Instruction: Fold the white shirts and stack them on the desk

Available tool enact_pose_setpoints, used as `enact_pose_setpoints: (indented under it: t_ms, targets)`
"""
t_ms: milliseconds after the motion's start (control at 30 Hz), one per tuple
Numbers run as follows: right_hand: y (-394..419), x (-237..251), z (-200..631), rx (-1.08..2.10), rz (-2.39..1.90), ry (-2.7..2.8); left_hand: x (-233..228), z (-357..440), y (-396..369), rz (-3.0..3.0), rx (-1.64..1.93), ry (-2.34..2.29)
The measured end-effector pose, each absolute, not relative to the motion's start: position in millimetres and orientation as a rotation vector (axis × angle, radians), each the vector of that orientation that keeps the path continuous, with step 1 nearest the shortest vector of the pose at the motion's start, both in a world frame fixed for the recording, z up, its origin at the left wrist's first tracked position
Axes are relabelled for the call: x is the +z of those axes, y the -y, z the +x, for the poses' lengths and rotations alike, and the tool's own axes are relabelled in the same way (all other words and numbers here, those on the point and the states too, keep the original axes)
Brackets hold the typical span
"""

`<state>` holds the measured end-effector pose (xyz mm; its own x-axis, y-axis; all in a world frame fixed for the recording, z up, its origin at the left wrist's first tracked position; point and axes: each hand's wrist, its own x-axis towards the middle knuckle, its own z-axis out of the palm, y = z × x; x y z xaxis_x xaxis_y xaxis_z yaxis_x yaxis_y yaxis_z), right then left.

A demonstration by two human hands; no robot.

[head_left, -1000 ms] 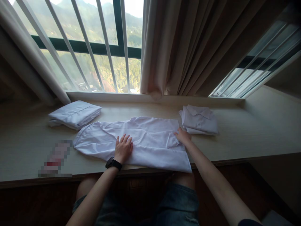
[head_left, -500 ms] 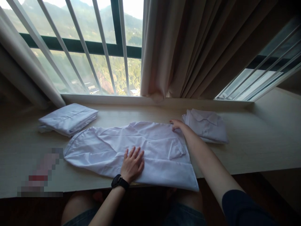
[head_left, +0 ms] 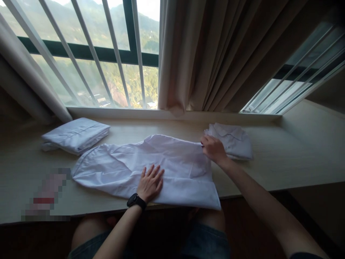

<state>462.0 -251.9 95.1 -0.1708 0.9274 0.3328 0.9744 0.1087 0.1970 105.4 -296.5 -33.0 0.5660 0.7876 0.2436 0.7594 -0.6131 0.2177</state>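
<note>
A white shirt [head_left: 118, 169] lies partly folded across the desk, its lower edge hanging slightly over the front. My left hand [head_left: 150, 183], with a black watch at the wrist, rests flat on the middle of the cloth, fingers spread. At the far right corner, the fingers of my right hand [head_left: 212, 147] are pinched on the shirt's edge, which is lifted a little. Just behind that hand sits a folded white shirt with a collar [head_left: 235, 138], partly covered by it. Another folded white garment [head_left: 77, 135] lies at the back left.
The pale wooden desk [head_left: 283, 158] runs along a barred window [head_left: 107, 72]. Beige curtains [head_left: 215, 54] hang to its back edge. At the left front lies a pixelated, unreadable item [head_left: 48, 194]. My knees are under the desk's front edge.
My right hand has closed on the shirt's far right corner and raised it slightly, pulling the edge up. My left hand stays flat on the cloth. The view has shifted a little.
</note>
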Motion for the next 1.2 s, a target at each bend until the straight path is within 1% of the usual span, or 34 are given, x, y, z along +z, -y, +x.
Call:
enact_pose_setpoints:
  t_ms: [33, 100, 200, 300, 367, 500, 667, 767, 833, 933, 1033, 1133, 1200]
  targets:
    - [280.8, 91.6, 455.9, -0.669, -1.876, 2.232, -33.6, 105.5, 296.8, 2.701, 0.487, -1.341]
    - [336.2, 73.7, 445.0, -0.711, -1.79, 2.288, -34.1, 106.1, 297.4, 2.701, 0.494, -1.352]
    - [400.1, 29.3, 434.4, -0.557, -1.807, 2.369, -31.8, 107.5, 298.6, 2.698, 0.507, -1.375]
    - [431.5, -9.7, 431.8, -0.414, -1.922, 2.271, -27.8, 108.5, 300.0, 2.704, 0.524, -1.378]
    - [436.2, -22.5, 433.5, -0.4, -1.98, 2.14, -26.6, 108.7, 301.2, 2.707, 0.563, -1.375]
    - [426.9, -27.4, 440.5, -0.434, -2.032, 1.9, -30.6, 107.5, 304.4, 2.676, 0.694, -1.438]
    - [421.6, -41.9, 453.6, -0.242, -2.065, 1.949, -30.5, 100.4, 299.9, 2.59, 0.865, -1.68]
    - [423.4, -48.3, 459.3, -0.143, -2.093, 1.964, -21.9, 95.1, 284.6, 2.722, 0.755, -1.65]
    - [421.3, -46.0, 454.2, -0.149, -2.105, 1.946, -16.4, 92.7, 270.9, 2.803, 0.629, -1.608]
    - [411.4, -39.8, 423.8, -0.244, -1.975, 1.904, -13.2, 91.2, 252.5, 2.851, 0.463, -1.582]
    - [400.0, -42.8, 377.0, -0.259, -1.793, 1.948, -14.1, 90.3, 244.0, 2.932, 0.33, -1.502]
    - [393.5, -58.0, 343.7, -0.237, -1.813, 2.015, -14.0, 87.3, 244.4, 3.016, 0.307, -1.408]
    - [392.0, -69.5, 336.7, -0.227, -1.863, 2.058, -12.3, 83.8, 245.5, 3.03, 0.345, -1.38]
